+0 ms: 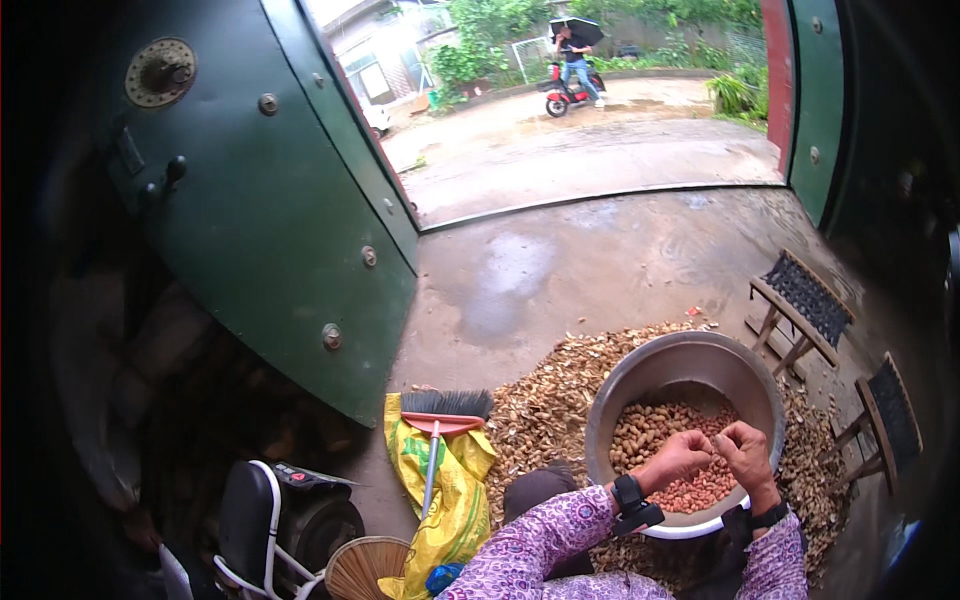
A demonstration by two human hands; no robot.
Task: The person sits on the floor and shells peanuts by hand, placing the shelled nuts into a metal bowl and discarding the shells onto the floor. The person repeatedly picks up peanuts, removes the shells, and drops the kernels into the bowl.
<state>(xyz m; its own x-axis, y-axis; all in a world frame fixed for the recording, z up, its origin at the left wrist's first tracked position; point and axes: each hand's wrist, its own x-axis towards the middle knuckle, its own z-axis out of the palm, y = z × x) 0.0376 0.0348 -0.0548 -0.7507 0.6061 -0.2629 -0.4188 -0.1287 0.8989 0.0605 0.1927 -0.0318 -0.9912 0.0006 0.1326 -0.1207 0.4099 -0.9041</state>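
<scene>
Over a wide grey metal basin [735,352], both my hands are held close together with fingers pinched. My left hand [676,458] comes in from the left, its fingertips turned toward the other hand. Facing it, my right hand [746,456] is bent at the wrist with its fingers pressed together. Whatever is between the fingertips is too small to make out. Below them in the basin lie unshelled peanuts [640,432] on the left and reddish shelled peanut kernels [690,492] toward the near side.
Broken peanut shells [545,400] heap around the basin. Two low stools [800,300] stand to the right. A broom [440,420] lies on a yellow sack [460,490] at left. A green metal door [270,210] stands open; outside, a person with an umbrella sits on a red scooter [560,98].
</scene>
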